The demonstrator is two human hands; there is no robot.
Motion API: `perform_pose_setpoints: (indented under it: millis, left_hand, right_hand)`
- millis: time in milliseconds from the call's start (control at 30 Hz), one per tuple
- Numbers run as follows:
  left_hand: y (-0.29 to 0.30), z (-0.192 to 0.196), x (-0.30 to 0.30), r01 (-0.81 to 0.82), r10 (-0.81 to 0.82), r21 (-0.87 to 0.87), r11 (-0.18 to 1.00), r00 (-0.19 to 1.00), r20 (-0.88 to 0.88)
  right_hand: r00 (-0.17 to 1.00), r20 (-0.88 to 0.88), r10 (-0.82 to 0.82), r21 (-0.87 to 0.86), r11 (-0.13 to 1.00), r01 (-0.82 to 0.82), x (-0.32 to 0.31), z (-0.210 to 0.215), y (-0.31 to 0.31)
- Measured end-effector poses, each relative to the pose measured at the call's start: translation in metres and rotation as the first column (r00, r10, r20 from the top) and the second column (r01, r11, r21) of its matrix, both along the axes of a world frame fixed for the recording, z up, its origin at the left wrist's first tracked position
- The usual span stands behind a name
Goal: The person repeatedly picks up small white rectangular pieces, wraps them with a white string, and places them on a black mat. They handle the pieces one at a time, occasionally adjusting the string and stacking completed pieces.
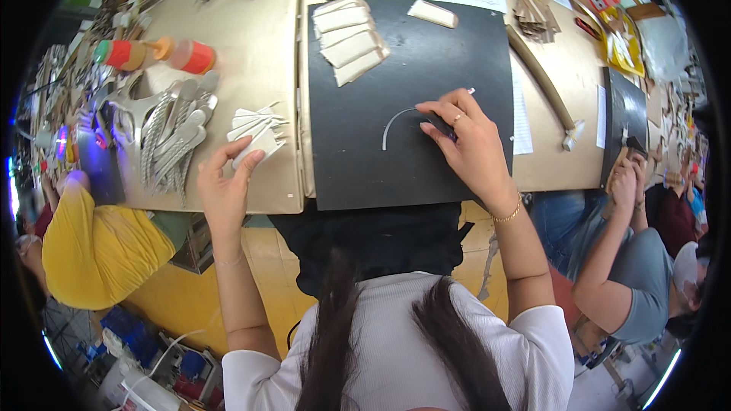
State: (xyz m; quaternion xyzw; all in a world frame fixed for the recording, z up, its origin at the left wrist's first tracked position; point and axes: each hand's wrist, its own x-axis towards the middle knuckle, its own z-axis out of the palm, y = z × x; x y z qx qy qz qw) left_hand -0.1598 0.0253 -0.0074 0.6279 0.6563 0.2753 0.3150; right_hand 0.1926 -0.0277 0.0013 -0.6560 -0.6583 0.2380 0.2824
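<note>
Working at tan cardboard tabletop (251, 46), crowded workshop. Right hand (472, 141) gripping dark tool on black cutting mat (365, 175), beside pale curved strip (396, 123). Left hand (225, 186) pinching pale card piece (257, 146), mat's left. Glue bottles (152, 53) far left.

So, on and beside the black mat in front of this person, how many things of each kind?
Black cutting mat: 1
Stacked beige strips at the mat's top left: 4
Single beige block at the mat's top: 1
Glue bottles with orange caps: 2
Curved white strip by the right hand: 1
Total: 9
</note>
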Motion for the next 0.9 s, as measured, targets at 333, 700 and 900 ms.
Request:
perform_pose_setpoints:
  millis: [333, 700, 900]
  left_hand:
    - [0.060, 0.012, 0.051, 0.390, -0.222, 0.396, 0.831, 0.886, -0.408]
    - [0.086, -0.039, 0.255, 0.784, -0.478, 0.430, 0.448, 0.616, -0.626]
    - [-0.013, -0.032, 0.190, 0.860, -0.608, 0.232, 0.455, 0.490, -0.625]
  right_hand:
    - [0.953, 0.212, 0.214, -0.032, 0.977, -0.212, -0.001, -0.014, 0.040]
    - [0.446, -0.755, -0.481, -0.408, 0.877, 0.255, 0.078, 0.001, -0.006]
    - [0.449, -0.747, -0.490, -0.512, 0.855, 0.081, 0.077, -0.004, -0.011]
